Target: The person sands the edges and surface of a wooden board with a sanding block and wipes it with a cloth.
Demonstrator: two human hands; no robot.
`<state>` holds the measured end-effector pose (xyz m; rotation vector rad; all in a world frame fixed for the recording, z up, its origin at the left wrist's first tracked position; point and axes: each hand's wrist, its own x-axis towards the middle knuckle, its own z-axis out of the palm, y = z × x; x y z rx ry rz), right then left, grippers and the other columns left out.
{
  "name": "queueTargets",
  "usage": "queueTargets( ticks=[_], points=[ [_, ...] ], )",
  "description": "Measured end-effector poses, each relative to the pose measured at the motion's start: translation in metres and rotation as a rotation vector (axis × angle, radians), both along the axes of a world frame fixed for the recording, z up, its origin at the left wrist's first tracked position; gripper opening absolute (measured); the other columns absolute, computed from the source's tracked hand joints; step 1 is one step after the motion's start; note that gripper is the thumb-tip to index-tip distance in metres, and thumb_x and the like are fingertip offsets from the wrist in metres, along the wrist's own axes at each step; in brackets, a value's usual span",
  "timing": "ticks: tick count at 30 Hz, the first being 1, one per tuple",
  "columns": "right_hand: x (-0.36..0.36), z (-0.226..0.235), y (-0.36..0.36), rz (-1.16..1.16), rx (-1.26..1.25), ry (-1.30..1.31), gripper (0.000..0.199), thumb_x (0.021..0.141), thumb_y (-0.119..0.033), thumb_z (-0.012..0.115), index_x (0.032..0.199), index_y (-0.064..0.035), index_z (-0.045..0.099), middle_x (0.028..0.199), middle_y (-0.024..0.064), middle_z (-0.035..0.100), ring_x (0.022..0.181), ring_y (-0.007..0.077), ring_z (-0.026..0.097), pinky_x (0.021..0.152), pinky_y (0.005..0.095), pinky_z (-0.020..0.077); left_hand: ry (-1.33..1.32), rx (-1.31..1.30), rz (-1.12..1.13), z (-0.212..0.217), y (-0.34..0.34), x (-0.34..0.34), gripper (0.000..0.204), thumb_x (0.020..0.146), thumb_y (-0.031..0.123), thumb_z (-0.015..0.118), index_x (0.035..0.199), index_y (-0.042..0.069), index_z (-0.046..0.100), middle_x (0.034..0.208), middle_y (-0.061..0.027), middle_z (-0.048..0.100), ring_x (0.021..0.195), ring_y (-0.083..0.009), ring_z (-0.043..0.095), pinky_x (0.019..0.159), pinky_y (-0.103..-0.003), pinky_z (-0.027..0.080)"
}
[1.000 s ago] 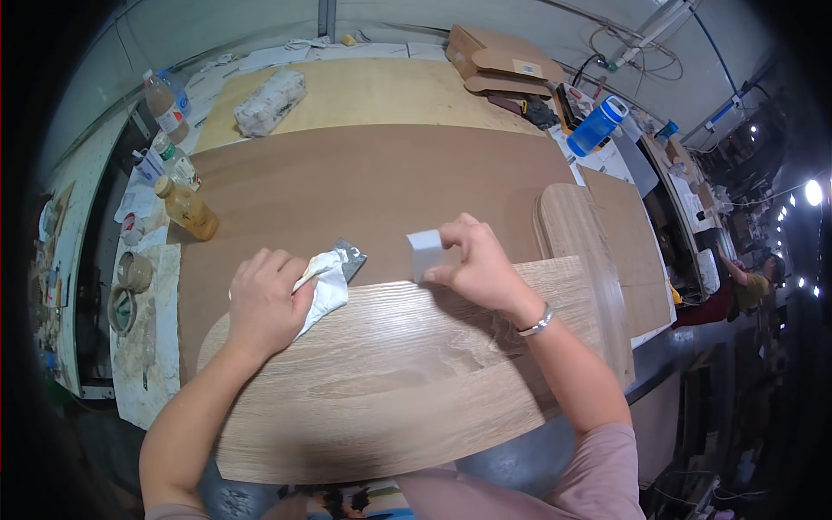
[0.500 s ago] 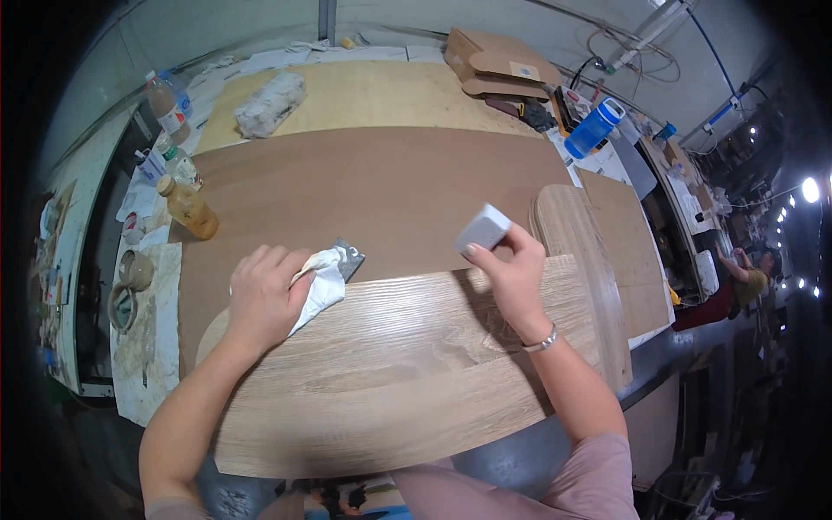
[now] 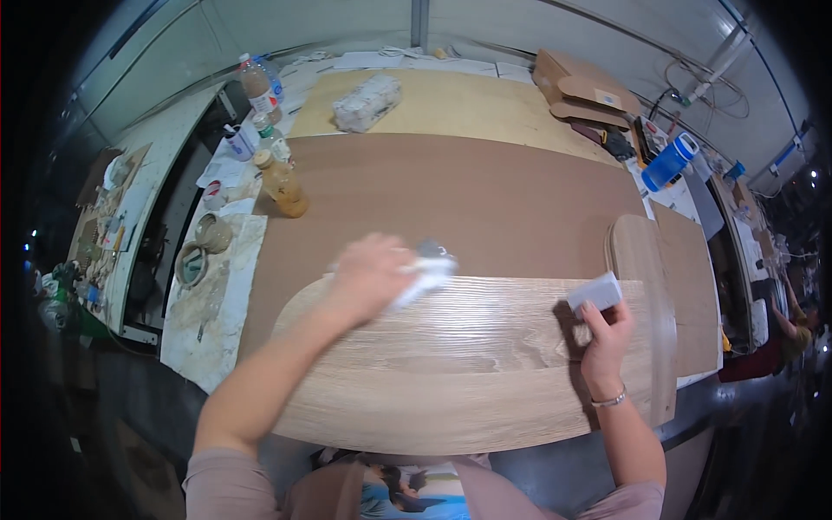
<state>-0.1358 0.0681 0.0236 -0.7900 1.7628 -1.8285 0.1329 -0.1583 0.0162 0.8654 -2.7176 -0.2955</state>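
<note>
A light oak-grain panel (image 3: 451,364) with rounded ends lies across the bench in front of me. My left hand (image 3: 368,273), blurred with motion, presses a white rag (image 3: 425,273) against the panel's far edge near its middle. My right hand (image 3: 604,334) holds a small grey-white block (image 3: 594,293) upright above the panel's right end. A brown board (image 3: 451,195) lies flat beyond the panel.
An oval wooden piece (image 3: 643,286) stands at the panel's right end. Bottles (image 3: 282,184) and jars (image 3: 212,232) crowd the left side shelf. A wrapped bundle (image 3: 367,101) rests on the far plywood sheet, cardboard boxes (image 3: 576,87) and a blue jug (image 3: 670,162) at far right.
My left hand has swept the rag to the right along the panel's far edge. My right hand has carried the block from the middle to the right end.
</note>
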Motion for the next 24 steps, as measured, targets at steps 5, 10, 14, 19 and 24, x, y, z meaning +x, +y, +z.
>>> queueTargets(
  ticks=[5, 10, 14, 19, 24],
  points=[
    [0.007, -0.012, 0.007, -0.032, -0.126, -0.059, 0.034, 0.085, -0.010, 0.074, 0.114, 0.0026, 0.063, 0.101, 0.0045, 0.066, 0.094, 0.0125, 0.061, 0.084, 0.0281, 0.0487, -0.404, 0.227, 0.532, 0.020, -0.053, 0.153, 0.029, 0.090, 0.035, 0.064, 0.103, 0.010, 0.074, 0.096, -0.0162, 0.068, 0.093, -0.0340, 0.065, 0.082, -0.043, 0.051],
    [0.006, -0.013, 0.005, -0.020, -0.106, 0.003, 0.039, 0.084, -0.015, 0.076, 0.117, 0.0033, 0.062, 0.101, 0.0055, 0.066, 0.092, 0.0141, 0.061, 0.084, 0.0290, 0.0484, 0.381, 0.135, 0.380, 0.041, -0.017, 0.143, 0.028, 0.087, 0.028, 0.069, 0.102, 0.004, 0.071, 0.096, -0.0170, 0.067, 0.094, -0.0343, 0.066, 0.082, -0.041, 0.051],
    [0.000, -0.021, 0.006, -0.024, -0.126, 0.031, 0.037, 0.084, -0.013, 0.075, 0.115, 0.0029, 0.063, 0.101, 0.0056, 0.066, 0.091, 0.0140, 0.061, 0.083, 0.0288, 0.0477, 0.290, 0.134, 0.280, 0.016, 0.001, 0.141, 0.030, 0.087, 0.027, 0.069, 0.107, 0.003, 0.070, 0.099, -0.0180, 0.070, 0.093, -0.0369, 0.066, 0.083, -0.044, 0.052],
    [0.003, -0.022, 0.000, -0.061, -0.173, 0.013, 0.028, 0.086, -0.008, 0.070, 0.112, 0.0020, 0.063, 0.100, 0.0060, 0.065, 0.092, 0.0140, 0.060, 0.082, 0.0284, 0.0474, 0.367, 0.229, 0.602, 0.008, -0.031, 0.203, 0.031, 0.091, 0.028, 0.065, 0.113, 0.007, 0.070, 0.100, -0.0206, 0.071, 0.092, -0.0389, 0.068, 0.080, -0.044, 0.053],
    [-0.010, -0.029, 0.005, -0.018, -0.113, 0.058, 0.028, 0.087, -0.007, 0.069, 0.113, 0.0029, 0.062, 0.104, 0.0069, 0.065, 0.091, 0.0150, 0.062, 0.083, 0.0295, 0.0488, 0.110, 0.051, 0.463, 0.017, 0.043, 0.167, 0.041, 0.094, 0.032, 0.059, 0.126, 0.006, 0.058, 0.103, -0.0224, 0.070, 0.093, -0.0414, 0.067, 0.084, -0.051, 0.051]
  ],
)
